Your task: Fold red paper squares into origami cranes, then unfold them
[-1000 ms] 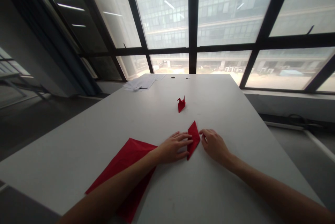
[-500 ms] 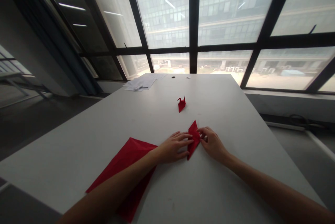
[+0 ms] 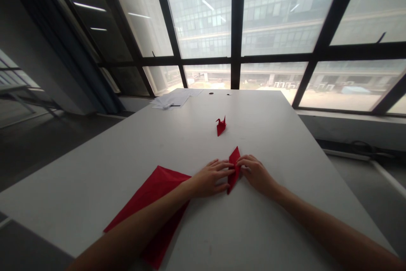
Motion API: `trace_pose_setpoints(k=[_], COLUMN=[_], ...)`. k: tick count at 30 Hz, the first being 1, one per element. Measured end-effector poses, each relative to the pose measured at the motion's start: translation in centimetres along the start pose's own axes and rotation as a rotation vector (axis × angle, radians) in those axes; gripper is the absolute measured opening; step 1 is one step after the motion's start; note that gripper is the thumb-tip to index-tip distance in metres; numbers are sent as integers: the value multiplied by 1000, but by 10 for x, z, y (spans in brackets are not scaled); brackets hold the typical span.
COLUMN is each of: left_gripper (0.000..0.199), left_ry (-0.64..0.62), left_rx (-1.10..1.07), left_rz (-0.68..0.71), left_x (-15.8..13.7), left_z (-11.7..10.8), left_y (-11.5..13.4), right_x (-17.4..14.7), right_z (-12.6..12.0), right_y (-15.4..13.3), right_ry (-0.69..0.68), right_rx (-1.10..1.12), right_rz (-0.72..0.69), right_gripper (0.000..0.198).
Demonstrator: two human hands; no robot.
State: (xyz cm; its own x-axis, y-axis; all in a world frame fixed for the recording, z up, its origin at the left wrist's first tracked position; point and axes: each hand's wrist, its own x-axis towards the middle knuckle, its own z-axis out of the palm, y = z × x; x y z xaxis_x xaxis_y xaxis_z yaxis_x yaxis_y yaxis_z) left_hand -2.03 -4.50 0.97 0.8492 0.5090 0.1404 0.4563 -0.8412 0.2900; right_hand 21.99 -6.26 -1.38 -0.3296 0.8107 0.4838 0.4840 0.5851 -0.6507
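Folding of a small red paper piece (image 3: 235, 165) is under way near the middle of the white desk (image 3: 285, 135), just in front of the person.

Left hand (image 3: 211, 178): lies flat, fingers spread, pressing the near-left half of the piece down onto the desk. No clenched grip; it pins rather than holds.

Right hand (image 3: 255, 173): fingertips meet at the right edge of the piece, apparently pinching or creasing that edge. Whether a flap is actually gripped between the fingers cannot be told; the fingers hide the contact.

Progress, as judged from the layout: the piece is already reduced to a narrow, pointed kite or diamond form, so several folds look done. It lies flat with no neck, tail or wings raised. A finished red crane (image 3: 220, 126) stands farther up the desk, well apart from the hands; set against it, the piece appears to be at a middle stage, with the shaping folds left.

Orientation: the long axis runs from near the person to away, tilted slightly right at the far end. The sharp tip points away, toward the windows; the near tip lies between the two hands.

Other items: a large red sheet (image 3: 152, 203) under the left forearm; white papers (image 3: 171, 100) at the far left corner.
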Motion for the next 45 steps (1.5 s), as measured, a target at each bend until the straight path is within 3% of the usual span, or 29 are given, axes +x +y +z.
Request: trace_pose_setpoints(k=[8, 18, 23, 27, 32, 37, 45], left_gripper=[56, 55, 37, 39, 47, 47, 49], left_ry=[0, 98, 94, 92, 71, 52, 53], left_rx=[8, -88, -1, 28, 31, 32, 77], left_rz=[23, 40, 125, 130, 134, 116, 124], left_x=[0, 4, 3, 3, 2, 0, 0], left_z=[1, 1, 1, 3, 2, 2, 4], left_y=[-1, 4, 0, -2, -2, -2, -2], right_x=[1, 6, 6, 4, -1, -7, -9], right_z=[-12, -2, 0, -2, -5, -9, -18], right_y=[9, 16, 18, 15, 10, 9, -2], right_ry=[-139, -75, -53, -49, -251, -397, -549], right_rx=[-244, -281, -323, -345, -468, -518, -400], right_rz=[-133, 32, 67, 45, -51, 51, -115], right_gripper=[27, 12, 14, 21, 39, 62, 62])
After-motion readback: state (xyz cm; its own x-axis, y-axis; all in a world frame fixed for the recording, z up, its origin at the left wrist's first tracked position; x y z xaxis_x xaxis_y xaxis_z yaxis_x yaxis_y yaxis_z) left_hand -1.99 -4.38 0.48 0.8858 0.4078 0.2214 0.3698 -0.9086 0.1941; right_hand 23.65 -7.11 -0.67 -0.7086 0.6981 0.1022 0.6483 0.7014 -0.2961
